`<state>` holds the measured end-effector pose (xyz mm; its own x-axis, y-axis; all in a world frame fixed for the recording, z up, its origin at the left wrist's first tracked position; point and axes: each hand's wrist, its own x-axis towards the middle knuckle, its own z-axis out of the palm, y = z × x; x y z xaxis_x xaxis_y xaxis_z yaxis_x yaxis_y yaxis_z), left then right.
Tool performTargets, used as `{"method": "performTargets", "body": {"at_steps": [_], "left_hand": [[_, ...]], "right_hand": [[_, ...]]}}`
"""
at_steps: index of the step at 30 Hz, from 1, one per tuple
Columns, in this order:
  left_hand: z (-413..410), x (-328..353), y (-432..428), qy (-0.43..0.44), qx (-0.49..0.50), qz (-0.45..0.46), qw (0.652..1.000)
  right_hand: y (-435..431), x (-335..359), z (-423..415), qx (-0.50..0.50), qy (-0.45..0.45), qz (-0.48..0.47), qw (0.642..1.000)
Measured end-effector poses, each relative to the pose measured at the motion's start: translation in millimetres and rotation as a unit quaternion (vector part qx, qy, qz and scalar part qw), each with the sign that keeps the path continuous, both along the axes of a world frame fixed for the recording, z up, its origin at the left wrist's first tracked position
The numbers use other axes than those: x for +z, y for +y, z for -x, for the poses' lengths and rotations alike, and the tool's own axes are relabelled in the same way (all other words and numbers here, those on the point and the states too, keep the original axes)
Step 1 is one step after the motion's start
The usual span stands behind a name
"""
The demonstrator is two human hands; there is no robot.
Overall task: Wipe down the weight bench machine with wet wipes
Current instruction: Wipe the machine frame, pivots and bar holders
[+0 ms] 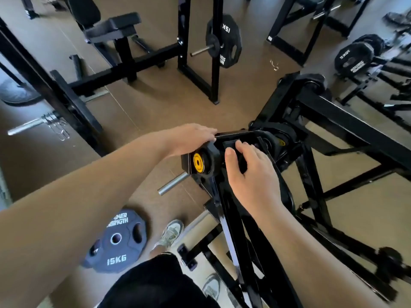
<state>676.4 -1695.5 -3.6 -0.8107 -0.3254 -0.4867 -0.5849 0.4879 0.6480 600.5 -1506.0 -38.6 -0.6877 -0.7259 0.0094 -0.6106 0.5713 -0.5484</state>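
Note:
The black weight machine (333,121) fills the right half of the head view. Its top pivot housing, with a yellow end cap (199,162), lies straight in front of me. My left hand (189,138) rests flat on top of that housing with its fingers straight. My right hand (251,174) curls its thumb and fingers round a small black part of the machine just right of the cap. A chrome peg (173,183) sticks out below the housing. No wet wipe shows in either hand.
A 15 kg plate (115,241) lies on the brown floor by my shoe (171,232). A rack carrying a plate (224,41) and a bench (111,27) stand ahead. A barbell end (33,124) is at left, and more plates (353,56) lie at right.

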Motion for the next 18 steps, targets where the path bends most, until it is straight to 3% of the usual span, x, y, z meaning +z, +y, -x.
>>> {"method": "performTargets", "body": {"at_steps": [5,8,15,18], "left_hand": [[22,-24,-32,-0.029,-0.107,-0.117,0.987],[40,-32,-38,-0.032,-0.168,-0.143,0.975],[112,-37,-12,0.021,-0.271,-0.088,0.958],[119,-41,-10,0.048,-0.283,-0.108,0.952]], "right_hand": [[-28,-4,29,-0.130,0.078,0.091,0.984],[-43,-13,34,-0.180,0.123,0.056,0.974],[-46,-5,33,-0.287,0.009,0.000,0.958],[-46,-4,37,-0.306,-0.038,0.007,0.951]]}}
